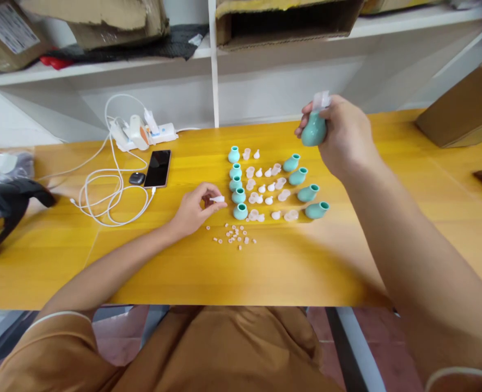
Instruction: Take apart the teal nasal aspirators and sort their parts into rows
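Raised above the table's back right, my right hand (pixel 345 128) is closed around a teal squeeze bulb (pixel 314 129) with a clear plastic piece (pixel 321 100) at its top. My left hand (pixel 197 207) pinches a small white pointed tip (pixel 217 200) just left of the bulbs. Several teal bulbs (pixel 239 196) stand upright in a column, mouths up. Several more teal bulbs (pixel 308 193) lie tilted at the right. Between them are rows of clear plastic cups (pixel 251 172) and white pointed tips (pixel 269 200). Tiny pale rings (pixel 235 233) are scattered in front.
A phone (pixel 158 169), a black mouse-like object (pixel 136 178), coiled white cables (pixel 116 188) and a power strip (pixel 163 133) are at the left. A black strap-like item (pixel 16 209) lies far left. Cardboard boxes (pixel 465 103) stand at the right and on the shelf (pixel 183 62).
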Tool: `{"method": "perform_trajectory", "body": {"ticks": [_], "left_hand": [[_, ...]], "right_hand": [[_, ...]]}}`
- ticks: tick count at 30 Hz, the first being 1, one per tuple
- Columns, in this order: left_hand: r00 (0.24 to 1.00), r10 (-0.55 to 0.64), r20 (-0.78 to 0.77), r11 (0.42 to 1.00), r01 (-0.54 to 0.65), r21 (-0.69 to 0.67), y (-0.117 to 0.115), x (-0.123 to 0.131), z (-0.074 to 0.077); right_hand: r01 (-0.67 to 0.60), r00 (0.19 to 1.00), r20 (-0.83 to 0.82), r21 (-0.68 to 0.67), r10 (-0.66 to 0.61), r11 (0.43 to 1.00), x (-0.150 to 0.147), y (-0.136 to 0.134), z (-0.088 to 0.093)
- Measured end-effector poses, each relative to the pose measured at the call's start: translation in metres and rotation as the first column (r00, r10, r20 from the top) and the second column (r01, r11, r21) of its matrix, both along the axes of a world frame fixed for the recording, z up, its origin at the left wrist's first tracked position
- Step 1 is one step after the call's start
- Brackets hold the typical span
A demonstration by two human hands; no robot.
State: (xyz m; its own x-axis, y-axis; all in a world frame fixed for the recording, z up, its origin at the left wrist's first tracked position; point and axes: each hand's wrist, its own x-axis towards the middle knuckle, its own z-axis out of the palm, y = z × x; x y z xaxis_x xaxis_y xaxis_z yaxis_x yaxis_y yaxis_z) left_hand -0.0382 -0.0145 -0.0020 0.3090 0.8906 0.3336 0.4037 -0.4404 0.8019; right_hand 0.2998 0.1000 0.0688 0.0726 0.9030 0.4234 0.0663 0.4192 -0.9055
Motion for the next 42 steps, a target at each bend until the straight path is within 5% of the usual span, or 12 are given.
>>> {"method": "perform_trajectory", "body": {"ticks": [5, 8, 12, 16, 20, 25, 27, 31, 33, 37, 42], "left_hand": [[0.952, -0.109, -0.286, 0.984, 0.144, 0.106, 0.060, 0.030, 0.058], [0.920, -0.094, -0.380, 0.964, 0.180, 0.196, 0.111, 0.070, 0.074], [0.866, -0.047, -0.497, 0.954, 0.186, 0.235, 0.168, 0.128, 0.061], [0.757, -0.040, -0.653, 0.961, 0.208, 0.182, 0.197, 0.157, 0.036], [0.603, -0.031, -0.797, 0.957, 0.247, 0.149, 0.205, 0.160, 0.025], [0.534, -0.047, -0.844, 0.963, 0.250, 0.104, 0.210, 0.160, 0.031], [0.570, -0.036, -0.821, 0.970, 0.218, 0.109, 0.214, 0.162, 0.042], [0.824, -0.022, -0.566, 0.964, 0.167, 0.205, 0.214, 0.170, 0.084], [0.893, -0.059, -0.446, 0.963, 0.168, 0.209, 0.205, 0.176, 0.110], [0.914, -0.048, -0.403, 0.954, 0.162, 0.253, 0.179, 0.187, 0.147], [0.914, -0.030, -0.404, 0.974, 0.118, 0.194, 0.169, 0.188, 0.159]], "right_hand": [[0.073, 0.979, -0.190, -0.030, -0.077, 0.997, 0.029, 0.039, -0.003], [0.098, 0.976, -0.193, -0.039, -0.104, 0.994, 0.045, 0.052, -0.008], [0.096, 0.974, -0.194, -0.098, -0.113, 0.991, 0.061, 0.056, -0.012], [0.075, 0.983, -0.157, -0.135, -0.096, 0.988, 0.066, 0.053, -0.012], [0.102, 0.988, -0.096, -0.212, -0.124, 0.972, 0.061, 0.046, -0.008], [0.080, 0.997, 0.014, -0.212, -0.079, 0.974, 0.054, 0.041, -0.003], [0.060, 0.995, 0.088, -0.179, -0.045, 0.982, 0.055, 0.041, -0.004], [0.004, 0.956, 0.294, -0.101, 0.026, 0.995, 0.057, 0.037, -0.004], [-0.051, 0.937, 0.342, -0.063, 0.069, 0.997, 0.056, 0.031, 0.000], [-0.125, 0.941, 0.312, -0.036, 0.130, 0.991, 0.049, 0.021, 0.014], [-0.163, 0.963, 0.213, -0.041, 0.168, 0.986, 0.049, 0.019, 0.024]]}}
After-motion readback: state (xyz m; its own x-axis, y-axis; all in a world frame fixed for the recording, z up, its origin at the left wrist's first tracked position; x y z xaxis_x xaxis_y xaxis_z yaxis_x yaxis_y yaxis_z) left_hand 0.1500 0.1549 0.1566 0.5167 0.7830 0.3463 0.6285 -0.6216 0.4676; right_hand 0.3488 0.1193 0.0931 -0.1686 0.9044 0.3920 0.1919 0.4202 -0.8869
